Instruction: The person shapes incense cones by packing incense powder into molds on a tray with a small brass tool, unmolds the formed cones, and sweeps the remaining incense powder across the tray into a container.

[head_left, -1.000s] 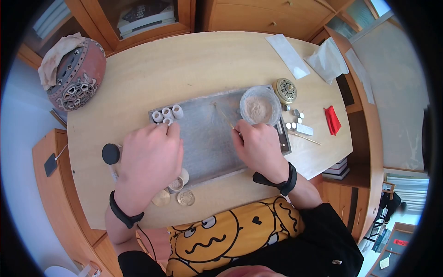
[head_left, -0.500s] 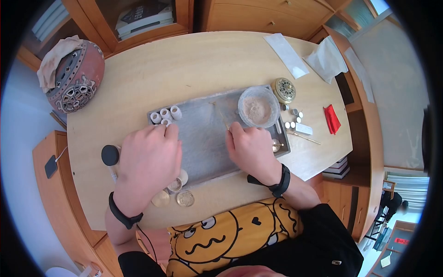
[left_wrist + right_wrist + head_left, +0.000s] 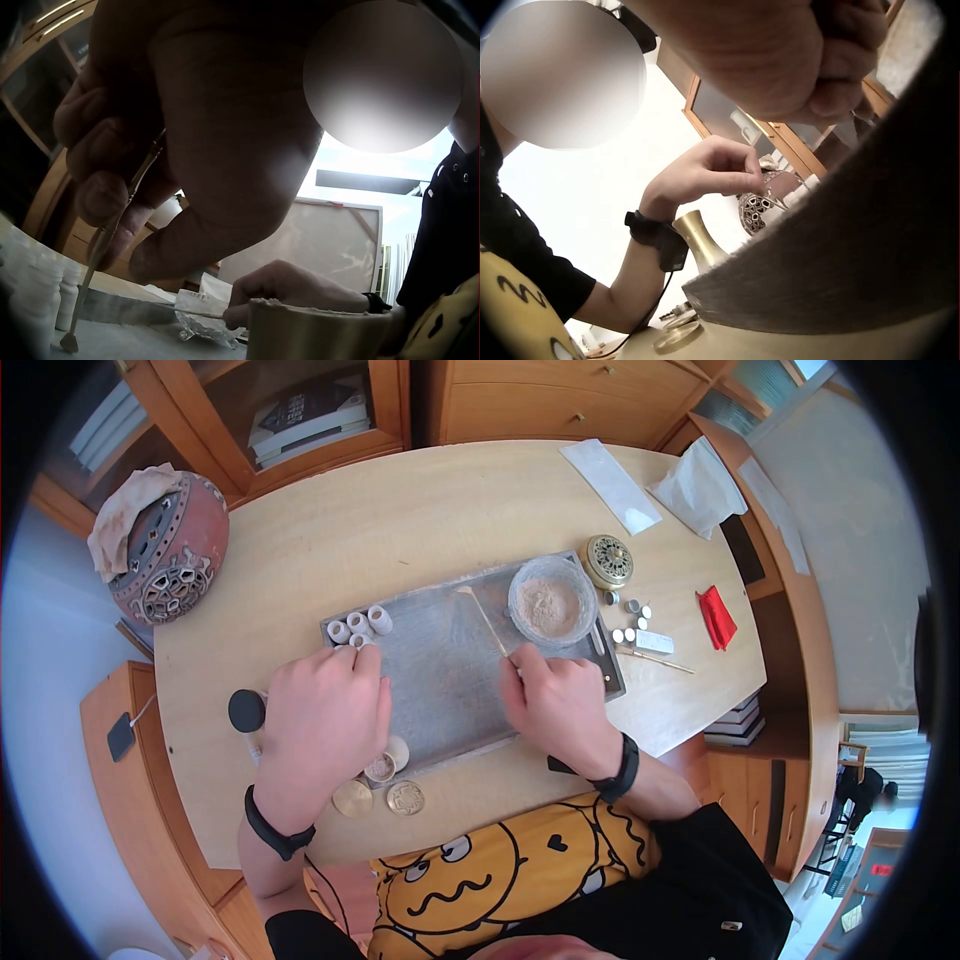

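Observation:
In the head view, the left hand (image 3: 325, 720) covers the tray's left edge, below small white bottles (image 3: 379, 620). The left wrist view shows its fingers holding a thin brass tool (image 3: 97, 244), whose small flat tip points down near the tray surface. The right hand (image 3: 562, 705), over the right half of the grey tray (image 3: 440, 685), pinches a thin stick-like tool (image 3: 486, 620) slanting up and left. A bowl of pale powder (image 3: 550, 605) stands beyond that hand. Near the left wrist is a powder-rimmed brass cup (image 3: 315, 337).
Round brass pieces (image 3: 405, 798) lie at the near edge. A black-lidded jar (image 3: 247, 711) stands left, a patterned pot (image 3: 180, 550) far left. Right of the tray are a pierced brass lid (image 3: 607, 562), small containers, a brass tool (image 3: 655, 660) and red cloth (image 3: 716, 618).
The right hand shifted left, then back right and slightly nearer the body, showing more of its tool. The left hand keeps its place by the bottles. The head view has tilted slightly.

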`<state>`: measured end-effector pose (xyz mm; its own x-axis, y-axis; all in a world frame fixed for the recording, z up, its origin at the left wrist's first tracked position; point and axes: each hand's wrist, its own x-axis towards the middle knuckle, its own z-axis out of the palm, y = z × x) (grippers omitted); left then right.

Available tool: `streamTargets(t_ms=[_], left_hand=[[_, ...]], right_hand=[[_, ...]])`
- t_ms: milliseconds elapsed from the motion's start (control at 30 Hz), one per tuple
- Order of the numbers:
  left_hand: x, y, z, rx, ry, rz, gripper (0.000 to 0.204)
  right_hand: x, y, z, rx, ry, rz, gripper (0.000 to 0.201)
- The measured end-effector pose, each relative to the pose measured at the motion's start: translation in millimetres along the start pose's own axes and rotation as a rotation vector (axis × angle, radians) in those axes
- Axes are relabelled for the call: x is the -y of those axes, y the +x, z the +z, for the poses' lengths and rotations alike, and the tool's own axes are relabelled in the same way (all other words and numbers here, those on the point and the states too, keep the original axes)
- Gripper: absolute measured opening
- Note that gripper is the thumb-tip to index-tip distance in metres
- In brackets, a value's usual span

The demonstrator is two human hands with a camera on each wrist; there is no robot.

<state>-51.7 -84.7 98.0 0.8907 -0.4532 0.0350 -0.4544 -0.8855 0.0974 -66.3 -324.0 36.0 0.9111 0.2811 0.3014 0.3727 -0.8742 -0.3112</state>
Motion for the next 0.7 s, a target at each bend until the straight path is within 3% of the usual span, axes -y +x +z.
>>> streamTargets(t_ms=[200,333,433,533,600,700], left_hand=[[0,-2,1,-0.020,-0.018,0.005,0.015],[-1,-1,0,-0.005,-0.007,0.006,0.011],[4,-3,3,-0.004,-0.028,-0.008,0.012],[4,-5,-2,-0.006,-0.034,-0.002,0.009],[2,-7,-4,0.001,-0.022,-0.006,0.008],[1,-10,-10,-0.002,-0.016,-0.018,0.007]], right_hand=[[-13,-21,-47,-0.094,0.057,0.041,0.016],[-23,-31,-58,-0.017,-0.146,0.080,0.014],[-19,-28,-59,-0.100,-0.170,0.043,0.015],[-9,-19,-51,-0.074,-0.033,-0.011,0.015],[-8,-13,-37,0.093,0.003,-0.057,0.014],[-9,-2,-20,0.141,0.035,-0.028,0.014]])
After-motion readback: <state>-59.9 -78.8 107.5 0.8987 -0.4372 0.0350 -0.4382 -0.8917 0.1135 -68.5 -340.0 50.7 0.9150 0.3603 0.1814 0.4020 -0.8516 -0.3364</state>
